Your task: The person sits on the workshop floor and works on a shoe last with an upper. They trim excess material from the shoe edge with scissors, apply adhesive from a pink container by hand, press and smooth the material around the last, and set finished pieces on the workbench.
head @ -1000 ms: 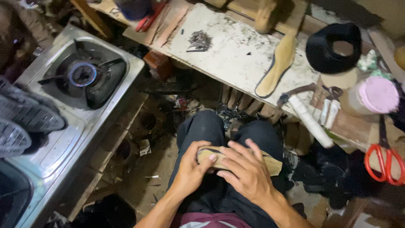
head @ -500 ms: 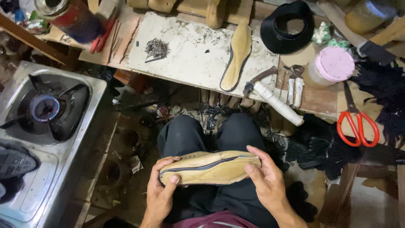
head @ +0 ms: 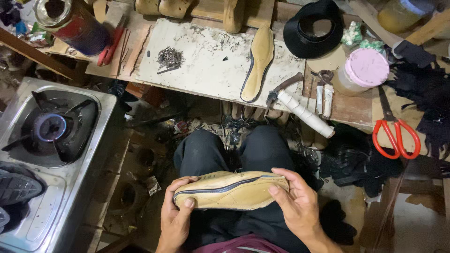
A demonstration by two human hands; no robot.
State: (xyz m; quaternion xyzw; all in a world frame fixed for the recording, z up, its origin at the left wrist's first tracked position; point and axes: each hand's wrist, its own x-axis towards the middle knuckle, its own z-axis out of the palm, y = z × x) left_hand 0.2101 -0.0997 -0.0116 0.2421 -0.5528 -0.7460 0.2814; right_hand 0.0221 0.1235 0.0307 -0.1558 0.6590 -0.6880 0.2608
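Tan shoe sole (head: pixel 232 189) held sole-up over the lap at lower centre, left hand (head: pixel 176 218) and right hand (head: pixel 297 204) both clamped on its ends; second sole (head: pixel 258 63) lies untouched on worktop (head: pixel 206 70).

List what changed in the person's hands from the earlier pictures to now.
A second ago both hands lay bunched over the tan shoe sole, mostly covering it on the lap. They have since spread to its ends: the left hand grips one end, the right hand the other, and the sole now lies lengthwise in full view. The second sole, the red scissors and the lit burner stayed put.
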